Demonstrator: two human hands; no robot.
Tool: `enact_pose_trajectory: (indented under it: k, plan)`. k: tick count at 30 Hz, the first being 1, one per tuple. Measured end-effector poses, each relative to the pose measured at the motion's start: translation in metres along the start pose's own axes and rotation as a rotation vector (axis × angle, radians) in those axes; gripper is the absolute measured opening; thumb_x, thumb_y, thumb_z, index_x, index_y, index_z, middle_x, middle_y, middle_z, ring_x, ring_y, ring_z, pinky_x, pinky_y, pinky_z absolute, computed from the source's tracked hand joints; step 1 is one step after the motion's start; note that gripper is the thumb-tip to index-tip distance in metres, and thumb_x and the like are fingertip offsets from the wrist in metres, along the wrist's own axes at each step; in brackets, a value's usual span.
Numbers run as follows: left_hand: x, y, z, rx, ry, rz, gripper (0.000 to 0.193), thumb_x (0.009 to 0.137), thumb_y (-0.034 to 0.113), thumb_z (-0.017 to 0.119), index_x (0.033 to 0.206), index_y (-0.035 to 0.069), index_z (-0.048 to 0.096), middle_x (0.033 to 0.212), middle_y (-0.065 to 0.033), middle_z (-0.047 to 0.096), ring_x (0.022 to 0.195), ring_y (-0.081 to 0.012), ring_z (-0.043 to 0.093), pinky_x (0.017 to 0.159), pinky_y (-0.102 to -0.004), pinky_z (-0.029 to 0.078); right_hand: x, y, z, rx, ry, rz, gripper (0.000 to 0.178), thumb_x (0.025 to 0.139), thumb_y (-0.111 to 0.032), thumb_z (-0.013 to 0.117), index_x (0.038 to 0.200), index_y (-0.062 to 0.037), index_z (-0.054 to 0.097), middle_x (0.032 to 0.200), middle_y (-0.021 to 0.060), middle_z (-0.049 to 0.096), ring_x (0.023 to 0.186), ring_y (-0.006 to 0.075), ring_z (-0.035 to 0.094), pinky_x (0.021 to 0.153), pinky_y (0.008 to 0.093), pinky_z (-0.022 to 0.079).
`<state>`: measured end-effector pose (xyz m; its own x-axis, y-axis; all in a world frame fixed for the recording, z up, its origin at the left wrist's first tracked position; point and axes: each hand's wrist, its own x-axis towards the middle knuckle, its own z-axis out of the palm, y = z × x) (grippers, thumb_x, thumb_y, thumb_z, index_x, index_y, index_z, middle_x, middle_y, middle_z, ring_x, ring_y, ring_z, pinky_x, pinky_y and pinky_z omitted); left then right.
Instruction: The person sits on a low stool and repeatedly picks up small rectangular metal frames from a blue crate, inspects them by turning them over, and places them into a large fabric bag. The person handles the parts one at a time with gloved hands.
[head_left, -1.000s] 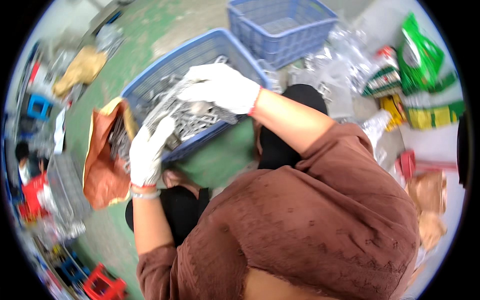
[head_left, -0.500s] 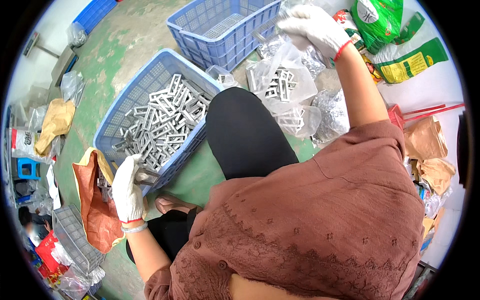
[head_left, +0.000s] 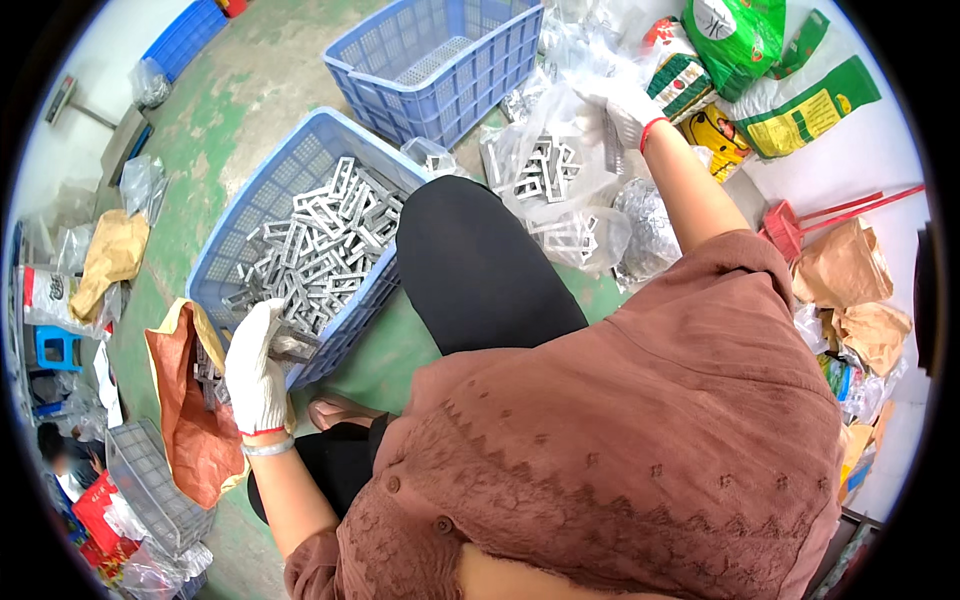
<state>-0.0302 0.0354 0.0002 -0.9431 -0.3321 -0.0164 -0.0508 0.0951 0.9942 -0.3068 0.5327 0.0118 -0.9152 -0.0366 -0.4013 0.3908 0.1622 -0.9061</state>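
My left hand (head_left: 257, 372), in a white knit glove with a red cuff, is closed on a grey metal frame piece (head_left: 293, 346) at the near corner of a blue crate (head_left: 222, 212). Many narrow rectangular metal frames (head_left: 330, 240) lie heaped in this crate. My right hand (head_left: 628, 108), gloved the same way, is at the far right over a clear plastic bag (head_left: 520, 178) with metal frames inside. Its fingers blend into the pale plastic, so their grip is unclear. Beside my left hand stands an opened orange-lined sack (head_left: 190, 430) with more metal pieces in it.
A second blue crate (head_left: 430, 95) stands farther off. Smaller bags of frames (head_left: 580, 238) and a wrapped bundle (head_left: 648, 222) lie right of my knee. Green sacks (head_left: 740, 45), a red dustpan (head_left: 783, 230) and brown paper (head_left: 845, 265) line the right wall. A grey crate (head_left: 155, 480) sits at left.
My right hand has come down and nearer, from beside the farther crate to over the bag of frames. My left hand stays at the crate corner with the metal piece.
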Motion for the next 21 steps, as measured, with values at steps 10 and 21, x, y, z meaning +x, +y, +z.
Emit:
enact_pose_trajectory:
  k: [10,21]
  plan:
    - [-0.009,0.013,0.000,-0.213,-0.136,-0.170,0.031,0.103,0.028,0.053,0.115,0.005,0.071,0.083,-0.0030,0.065,0.071,-0.0111,0.059,0.063,-0.0243,0.045,-0.066,-0.079,0.206,0.834,-0.938,-0.397,0.028,0.100,-0.029,0.059,0.107,-0.0018,0.060,0.095,0.0106,0.055,0.091,0.0267,0.056,0.096,0.0554,0.049]
    - [-0.039,0.044,0.003,-0.132,-0.043,0.148,0.025,0.098,0.013,0.062,0.115,-0.003,0.069,0.091,-0.0044,0.068,0.075,-0.0108,0.061,0.068,-0.0238,0.048,-0.151,-0.047,0.367,0.945,-1.391,-0.214,0.041,0.099,-0.053,0.053,0.093,-0.0132,0.045,0.091,0.0020,0.047,0.091,0.0196,0.050,0.091,0.0424,0.044]
